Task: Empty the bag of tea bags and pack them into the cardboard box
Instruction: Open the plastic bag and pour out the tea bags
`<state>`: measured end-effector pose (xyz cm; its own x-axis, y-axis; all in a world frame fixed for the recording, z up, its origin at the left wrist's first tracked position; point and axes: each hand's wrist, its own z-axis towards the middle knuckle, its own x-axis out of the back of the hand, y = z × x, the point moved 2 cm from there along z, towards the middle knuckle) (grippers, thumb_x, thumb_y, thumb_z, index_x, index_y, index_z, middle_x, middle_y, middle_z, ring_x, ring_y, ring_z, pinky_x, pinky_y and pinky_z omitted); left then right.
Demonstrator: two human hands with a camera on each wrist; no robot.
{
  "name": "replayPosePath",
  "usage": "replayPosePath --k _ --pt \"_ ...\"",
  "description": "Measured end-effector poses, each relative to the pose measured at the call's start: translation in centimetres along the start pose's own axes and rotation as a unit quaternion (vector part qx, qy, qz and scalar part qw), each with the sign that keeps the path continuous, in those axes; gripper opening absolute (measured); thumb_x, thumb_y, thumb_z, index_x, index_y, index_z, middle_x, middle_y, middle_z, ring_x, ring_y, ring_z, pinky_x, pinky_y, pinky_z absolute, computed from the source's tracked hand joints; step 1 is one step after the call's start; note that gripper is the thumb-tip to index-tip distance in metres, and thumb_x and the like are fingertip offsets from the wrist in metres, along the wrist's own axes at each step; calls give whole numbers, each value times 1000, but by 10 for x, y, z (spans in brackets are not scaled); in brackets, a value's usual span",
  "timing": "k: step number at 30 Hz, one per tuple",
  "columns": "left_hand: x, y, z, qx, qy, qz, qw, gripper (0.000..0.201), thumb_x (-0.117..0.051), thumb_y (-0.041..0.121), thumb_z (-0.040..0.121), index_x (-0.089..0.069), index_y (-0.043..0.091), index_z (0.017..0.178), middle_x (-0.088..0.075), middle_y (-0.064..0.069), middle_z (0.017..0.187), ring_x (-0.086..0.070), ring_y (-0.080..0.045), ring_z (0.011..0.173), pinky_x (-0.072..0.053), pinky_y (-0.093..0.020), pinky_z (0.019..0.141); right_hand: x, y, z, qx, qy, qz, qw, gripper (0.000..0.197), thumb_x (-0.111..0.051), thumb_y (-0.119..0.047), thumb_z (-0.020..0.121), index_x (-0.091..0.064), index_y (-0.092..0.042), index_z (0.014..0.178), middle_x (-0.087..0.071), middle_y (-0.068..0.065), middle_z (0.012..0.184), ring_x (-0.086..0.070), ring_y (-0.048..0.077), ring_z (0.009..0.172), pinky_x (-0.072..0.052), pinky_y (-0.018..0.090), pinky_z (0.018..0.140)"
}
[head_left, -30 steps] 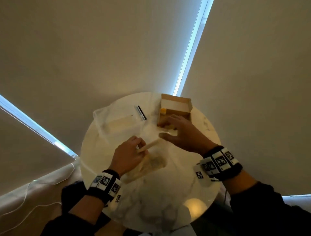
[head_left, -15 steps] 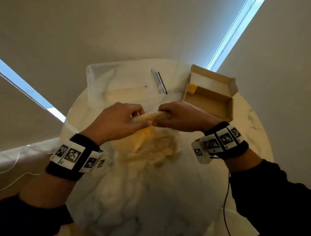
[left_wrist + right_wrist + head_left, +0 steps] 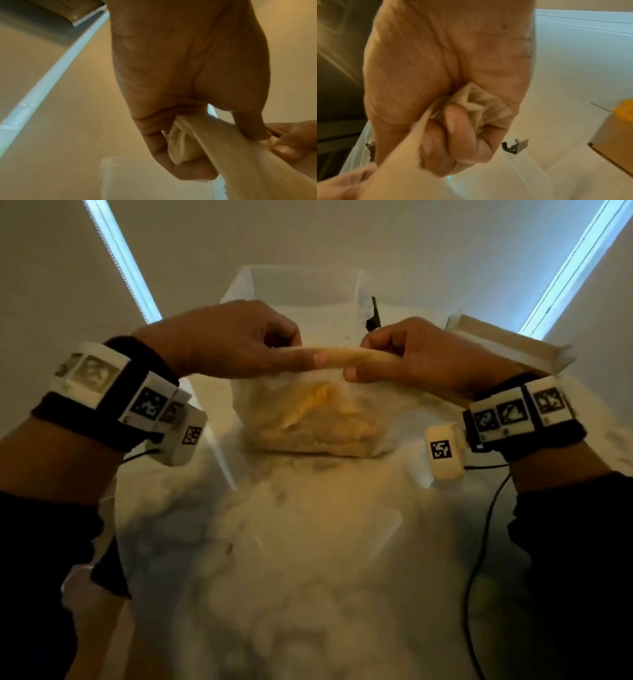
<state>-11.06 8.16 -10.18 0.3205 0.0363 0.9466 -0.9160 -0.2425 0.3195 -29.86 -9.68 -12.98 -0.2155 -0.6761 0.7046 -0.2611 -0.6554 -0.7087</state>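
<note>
Both hands, left hand (image 3: pixel 236 344) and right hand (image 3: pixel 421 354), clench the unopened bag (image 3: pixel 318 412) mid-frame, so emptying and packing the box (image 3: pixel 507 344), upper right, remain.

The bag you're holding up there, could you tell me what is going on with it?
A person holds a clear bag of tea bags above a round marble table. The left hand and right hand each grip one end of its bunched top edge, stretched between them. The cardboard box sits open to the right, with something yellow inside. A clear plastic container stands behind the bag.
</note>
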Motion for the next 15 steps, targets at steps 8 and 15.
replayPosePath --k 8,15 --pt "-14 61 -89 144 6 -21 989 52 -65 78 85 -74 28 81 -65 -1 82 -59 -17 79 -41 -32 71 6 -12 -84 48 23 40 998 36 -89 -52 81 -80 -23 101 -67 0 78 -57 18 73 -42 25 53" --pt "-17 73 -160 145 75 -99 982 45 -89 60 75 -75 25 100 -75 1 99 -68 -22 87 -56 -36 76 -6 -23 -148 10 -6 -25 1000 64 -63 -81 85 -80 -21 97 -66 7 75 -54 16 63 -47 30 70"
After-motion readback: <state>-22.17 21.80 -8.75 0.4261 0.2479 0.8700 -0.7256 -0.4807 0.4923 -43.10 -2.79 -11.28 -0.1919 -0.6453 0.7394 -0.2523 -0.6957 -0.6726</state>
